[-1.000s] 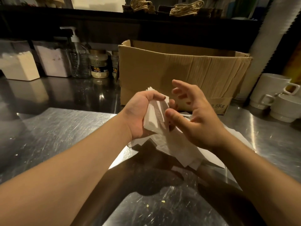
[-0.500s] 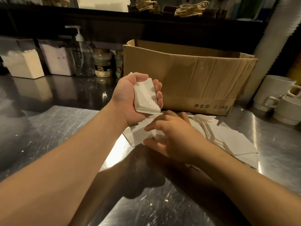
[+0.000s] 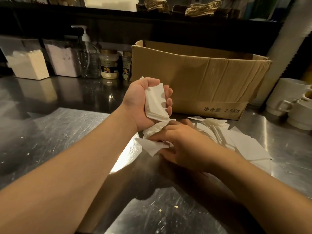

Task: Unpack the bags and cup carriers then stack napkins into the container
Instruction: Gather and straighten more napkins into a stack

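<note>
Item 1, my left hand (image 3: 145, 102): palm turned up, raised above the steel counter (image 3: 55, 132) just in front of the cardboard box (image 3: 199, 78). Fingers curled round a neat stack of napkins (image 3: 156, 103); fingertips (image 3: 168, 92) wrap the stack's far edge, thumb over its upper end.

Item 2, my right hand (image 3: 182, 146): low on the counter, in front of the box and just below my left hand. Fingers bent, pinching a loose napkin (image 3: 148, 146) against the surface; thumb and forefinger close on its edge.

Item 3, held stack: white, folded, edges squared, several sheets thick, tilted with its lower end toward the counter.

Item 4, loose napkin: white, one pointed corner sticking out toward me, slightly crumpled.

Item 5, scattered napkins (image 3: 241, 141): white, fanned and overlapping on the counter in front of the box's right half, beside my right hand.

Item 6, box: brown, open at the top, creased front, printed "2.5Kg" low on its right.

Item 7, white mugs (image 3: 287, 97): right of the box.

Item 8, pump bottle (image 3: 88, 54) and jars (image 3: 108, 65): left of the box.
</note>
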`<state>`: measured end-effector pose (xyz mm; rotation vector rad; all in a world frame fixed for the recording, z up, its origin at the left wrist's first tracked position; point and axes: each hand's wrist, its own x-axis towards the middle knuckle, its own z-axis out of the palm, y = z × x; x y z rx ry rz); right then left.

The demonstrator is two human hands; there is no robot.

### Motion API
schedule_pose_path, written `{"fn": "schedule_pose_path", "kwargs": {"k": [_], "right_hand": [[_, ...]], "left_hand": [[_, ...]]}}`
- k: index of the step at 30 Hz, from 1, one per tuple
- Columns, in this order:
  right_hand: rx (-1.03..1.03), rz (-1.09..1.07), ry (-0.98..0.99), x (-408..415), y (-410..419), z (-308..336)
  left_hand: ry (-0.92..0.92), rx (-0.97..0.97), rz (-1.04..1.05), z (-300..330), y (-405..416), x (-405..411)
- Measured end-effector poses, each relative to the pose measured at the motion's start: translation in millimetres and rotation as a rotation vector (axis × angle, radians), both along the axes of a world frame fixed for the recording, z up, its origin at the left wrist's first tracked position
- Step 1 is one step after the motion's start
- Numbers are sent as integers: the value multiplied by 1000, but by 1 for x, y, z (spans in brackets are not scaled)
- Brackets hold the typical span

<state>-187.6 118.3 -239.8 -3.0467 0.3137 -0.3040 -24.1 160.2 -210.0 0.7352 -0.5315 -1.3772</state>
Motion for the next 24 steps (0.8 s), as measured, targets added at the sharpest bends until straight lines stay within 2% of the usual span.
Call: {"fn": "schedule_pose_path", "kwargs": {"k": [6, 9, 12, 15, 19, 21, 24], "right_hand": [[-9, 46, -90, 0, -6, -7], [-4, 63, -211, -1, -8, -11], [88, 14, -367, -5, -14, -9], [363, -38, -512, -15, -15, -1], [980, -147, -651, -19, -16, 12], [1109, -208, -660, -21, -20, 17], [1155, -237, -621, -23, -24, 20]], "left_hand": [[-30, 23, 16, -2, -1, 1], [-42, 28, 1, -4, -2, 1], [-58, 49, -11, -5, -3, 2], [-52, 50, 13, -4, -3, 2], [-256, 113, 67, -4, -4, 1], [-342, 130, 36, -5, -2, -3], [-458, 121, -47, -5, 2, -12]]}}
